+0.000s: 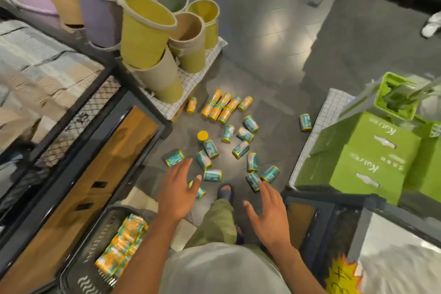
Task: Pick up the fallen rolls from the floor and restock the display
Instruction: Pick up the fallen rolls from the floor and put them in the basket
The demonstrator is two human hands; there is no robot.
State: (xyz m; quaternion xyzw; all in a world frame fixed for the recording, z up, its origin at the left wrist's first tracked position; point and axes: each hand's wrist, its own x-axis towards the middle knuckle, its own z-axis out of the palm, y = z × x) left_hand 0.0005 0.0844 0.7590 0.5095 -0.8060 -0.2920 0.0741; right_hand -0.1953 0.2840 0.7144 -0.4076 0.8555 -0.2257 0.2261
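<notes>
Rolls (244, 134): scattered on the grey floor (274, 74) beyond the sandalled foot (225, 192), none held.
Basket (78, 267): dark, nearer than the foot and well to its left, holding orange-and-teal packs (121, 246).
Left hand (177, 188): just left of the foot, palm down, fingers straight and spread, gripping nothing; fingertips overlapping one teal roll (200, 193) in view, contact impossible to tell.
Right hand (269, 212): just right of the foot, likewise spread and empty, fingertips near another such roll (253, 180).
Shelf unit (95, 186): dark frame with wood panel, left of the foot.
Teal group (212, 175): lying on their sides at mixed angles, just beyond the foot, spread to both sides of it.
Yellow-capped roll (202, 135): standing on end, beyond the foot, among the teal ones.
Orange rolls (219, 108): tight cluster, side by side, farther beyond the foot; one stray (191, 104) a little more to the left.
Lone teal roll (305, 122): beyond the foot and well to its right, beside a checked white platform (317, 141).
Green boxes (358, 155): on that platform, right of the foot.
Buckets (145, 31): stacked and tilted, yellow, beige and purple, far beyond the foot to the left.
</notes>
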